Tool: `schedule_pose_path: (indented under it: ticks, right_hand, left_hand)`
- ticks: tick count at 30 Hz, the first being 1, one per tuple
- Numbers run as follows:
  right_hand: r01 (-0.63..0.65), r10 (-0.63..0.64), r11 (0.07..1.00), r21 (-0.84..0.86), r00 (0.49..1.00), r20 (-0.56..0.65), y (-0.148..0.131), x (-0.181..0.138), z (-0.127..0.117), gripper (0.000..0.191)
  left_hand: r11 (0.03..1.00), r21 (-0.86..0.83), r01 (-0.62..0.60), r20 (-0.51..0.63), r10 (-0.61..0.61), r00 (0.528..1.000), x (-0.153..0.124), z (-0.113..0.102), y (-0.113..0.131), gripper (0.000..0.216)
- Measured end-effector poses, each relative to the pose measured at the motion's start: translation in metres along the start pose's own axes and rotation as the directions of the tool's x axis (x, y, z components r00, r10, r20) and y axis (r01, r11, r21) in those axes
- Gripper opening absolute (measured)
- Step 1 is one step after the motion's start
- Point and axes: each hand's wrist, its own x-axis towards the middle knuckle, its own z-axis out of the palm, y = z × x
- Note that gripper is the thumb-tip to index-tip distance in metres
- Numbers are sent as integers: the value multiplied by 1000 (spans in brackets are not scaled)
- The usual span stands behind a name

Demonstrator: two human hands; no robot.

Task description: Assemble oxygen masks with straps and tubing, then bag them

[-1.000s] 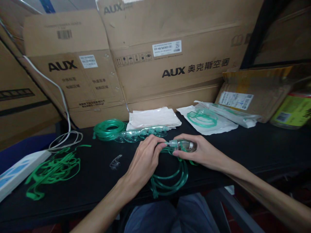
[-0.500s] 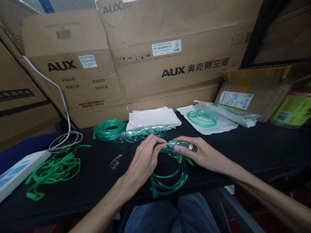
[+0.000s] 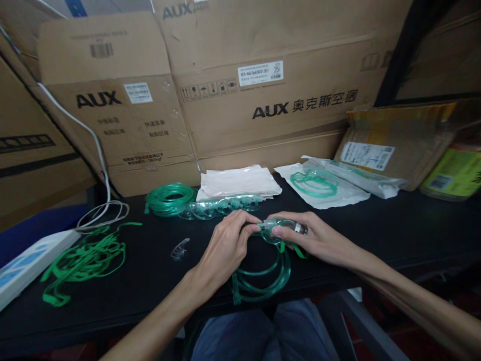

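Clear green tubing (image 3: 280, 286) hangs in loops below my hands, over the front part of the black table (image 3: 158, 296). My left hand (image 3: 235, 238) pinches an end of this tubing between thumb and fingers. In my right hand (image 3: 310, 233) is a clear green oxygen mask (image 3: 271, 230), gripped around its body with the port pointing left. The tubing end meets the mask's port; how deep it sits I cannot tell. A green strap (image 3: 298, 250) dangles beneath the mask.
Behind my hands lie coiled green tubing (image 3: 171, 199), a row of clear masks (image 3: 221, 204) and white pouches (image 3: 240, 181). Green straps (image 3: 84, 265) and a power strip (image 3: 35, 260) are at left. A pouch with green tubing (image 3: 319, 188) lies right. Cardboard boxes (image 3: 270, 140) stand behind.
Both hands keep their grip on the tubing and mask, with hardly any movement between them. The whole view has shifted very slightly.
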Motion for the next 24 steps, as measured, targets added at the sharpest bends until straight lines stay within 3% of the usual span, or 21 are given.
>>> schedule_pose_path:
  ticks: [7,18,24]
  right_hand:
    - [-12,12,999,49,1000,-5,-7,0,1,47]
    - [94,-96,995,-36,994,-44,2,2,5,37]
    - [56,-56,998,-28,998,-13,-4,2,5,41]
  left_hand:
    - [1000,-20,-1,-22,1,1000,2,0,3,12]
    - [999,-24,25,39,-24,999,2,-1,3,16]
    - [999,-34,31,40,-30,999,2,1,4,15]
